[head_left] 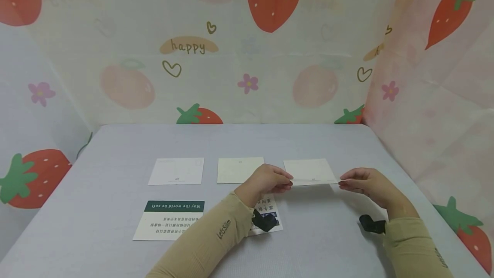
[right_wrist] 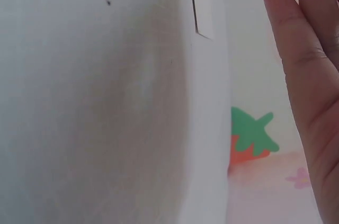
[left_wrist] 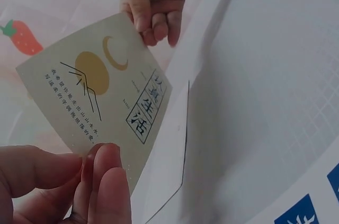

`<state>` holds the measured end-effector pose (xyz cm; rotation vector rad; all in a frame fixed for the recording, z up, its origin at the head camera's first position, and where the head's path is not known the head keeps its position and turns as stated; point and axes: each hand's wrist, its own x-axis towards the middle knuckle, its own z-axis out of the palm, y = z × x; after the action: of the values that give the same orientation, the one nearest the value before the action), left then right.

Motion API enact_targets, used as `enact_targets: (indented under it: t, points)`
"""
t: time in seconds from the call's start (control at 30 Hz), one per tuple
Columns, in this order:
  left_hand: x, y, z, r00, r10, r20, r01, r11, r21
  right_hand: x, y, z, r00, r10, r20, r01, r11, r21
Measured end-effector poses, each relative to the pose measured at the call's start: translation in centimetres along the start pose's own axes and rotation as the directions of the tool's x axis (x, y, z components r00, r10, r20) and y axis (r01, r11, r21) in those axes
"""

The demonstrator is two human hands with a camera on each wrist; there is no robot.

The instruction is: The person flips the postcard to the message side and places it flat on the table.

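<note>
- Head view: left hand [head_left: 266,179], thumb and fingertips pinching one edge of a card; the left wrist view shows this grip at close range.
- Right hand [head_left: 366,183], thumb and fingertips gripping the same card at its opposite end; the right wrist view shows extended fingers but not the contact.
- Illustrated card [left_wrist: 114,89], cream, stretched between the two hands over the right part of the table; printed with an ochre disc, a crescent moon, line-drawn mountains, two lines of small Chinese text and boxed large characters ending in 生活.
- Pale card face [head_left: 308,167], between the hands; back of the illustrated card or another card beneath, cannot tell.
- White card [left_wrist: 172,152], dark-edged, just beside the illustrated card in the left wrist view, partly hidden by it.
- White postcard [head_left: 176,171], flat, far row, leftmost.
- Cream postcard [head_left: 235,173], flat, beside the white postcard, one corner hidden by the left hand.
- Green-banded card [head_left: 166,222], near row, left; reads "May the world be soft", inverted; partly behind the left forearm.
- Blue-blocked card [head_left: 266,203], near row, partly covered by the left wrist.
- Tan sleeves [head_left: 206,235], lettered, one per forearm; a black attachment [head_left: 264,221] at each wrist.
- Table [head_left: 316,243], white-covered.
- Backdrop [head_left: 216,93], strawberries, flowers, hearts, the word "happy".
</note>
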<state>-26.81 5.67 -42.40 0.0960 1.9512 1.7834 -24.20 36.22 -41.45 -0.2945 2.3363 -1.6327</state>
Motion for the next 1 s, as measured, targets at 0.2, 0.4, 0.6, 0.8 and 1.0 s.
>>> enact_targets:
  t: [0.2,0.4,0.6,0.8,1.0]
  points:
    - [0.01,0.06,0.02,1.0,0.02,-0.007,-0.02,1.0,-0.018,-0.04,0.4,-0.21,0.998,-0.061,0.034,0.059,0.996,0.07]
    - [0.18,-0.04,0.04,0.999,0.035,-0.014,-0.036,0.999,-0.027,0.04,0.34,-0.07,0.998,-0.06,0.031,0.056,0.992,0.111]
    - [0.04,0.01,0.11,0.999,0.051,-0.019,-0.051,0.999,0.0,0.02,0.31,0.03,1.0,-0.005,-0.018,0.005,1.0,0.016]
    - [0.18,-0.1,0.33,0.997,0.065,-0.051,-0.064,0.998,0.019,0.13,0.21,0.24,0.998,0.066,-0.015,-0.066,0.998,-0.023]
    - [0.09,0.09,0.37,0.995,0.069,-0.074,-0.068,0.998,0.019,0.15,-0.03,0.31,0.995,0.101,-0.017,-0.101,0.994,-0.029]
